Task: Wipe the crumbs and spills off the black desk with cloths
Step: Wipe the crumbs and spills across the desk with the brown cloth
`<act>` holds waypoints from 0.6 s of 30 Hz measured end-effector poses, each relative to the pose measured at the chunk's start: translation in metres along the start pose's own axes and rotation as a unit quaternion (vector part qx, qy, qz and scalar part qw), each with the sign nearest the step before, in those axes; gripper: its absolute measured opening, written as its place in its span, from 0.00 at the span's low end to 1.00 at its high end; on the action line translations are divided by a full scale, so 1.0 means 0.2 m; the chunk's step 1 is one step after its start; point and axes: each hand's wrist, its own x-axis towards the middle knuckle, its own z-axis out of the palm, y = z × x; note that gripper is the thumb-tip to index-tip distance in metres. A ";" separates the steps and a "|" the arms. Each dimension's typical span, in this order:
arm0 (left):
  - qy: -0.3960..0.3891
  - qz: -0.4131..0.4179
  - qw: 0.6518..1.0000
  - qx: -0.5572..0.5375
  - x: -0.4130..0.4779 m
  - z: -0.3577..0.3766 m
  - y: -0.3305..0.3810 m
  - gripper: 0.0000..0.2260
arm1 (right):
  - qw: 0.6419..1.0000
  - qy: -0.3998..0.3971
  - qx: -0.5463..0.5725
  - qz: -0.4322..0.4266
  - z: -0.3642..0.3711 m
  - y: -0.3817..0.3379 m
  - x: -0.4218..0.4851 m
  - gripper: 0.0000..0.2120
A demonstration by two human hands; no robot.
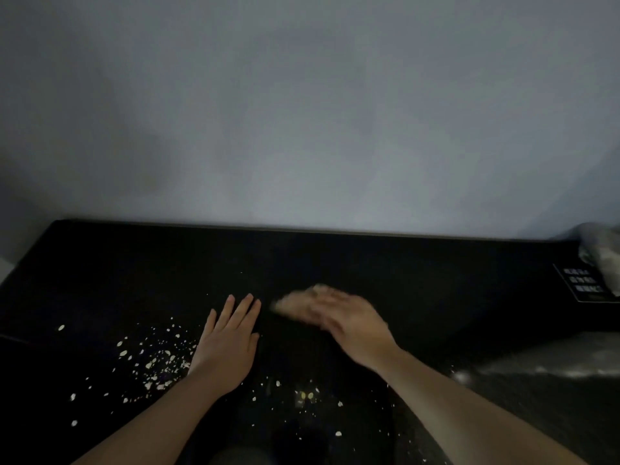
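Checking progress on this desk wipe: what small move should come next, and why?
Probably draw the right hand and its blurred tan cloth leftward and nearer, through the crumbs: they lie thickest beside the flat left hand on the black desk, and the cloth sits beyond them.

Black surface [134, 280]. Pale cream crumbs [157, 360] speckle near left. Tan cloth [295, 305], blurry. Grey-white wall [302, 112]. Far right: black label [583, 285] w/ white marks.

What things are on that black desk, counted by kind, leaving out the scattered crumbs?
Hands: 2, left hand and right hand
Cloth: 1, blurred, at the right hand
Label: 1
Pale bundle: 1
Total: 5
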 end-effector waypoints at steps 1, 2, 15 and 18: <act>-0.001 0.004 1.000 0.001 -0.01 0.00 0.00 0.25 | 0.997 0.029 -0.019 0.064 0.01 0.02 0.04 0.17; -0.001 0.006 1.000 0.002 -0.02 0.00 0.00 0.25 | 0.995 0.047 -0.030 0.088 0.03 -0.01 0.06 0.17; -0.026 -0.002 0.999 -0.045 -0.04 -0.04 0.04 0.23 | 0.999 -0.033 -0.009 0.023 0.02 -0.19 -0.12 0.17; -0.030 -0.006 0.999 -0.041 -0.05 -0.05 0.07 0.23 | 0.990 -0.088 0.043 -0.098 0.03 -0.28 -0.26 0.15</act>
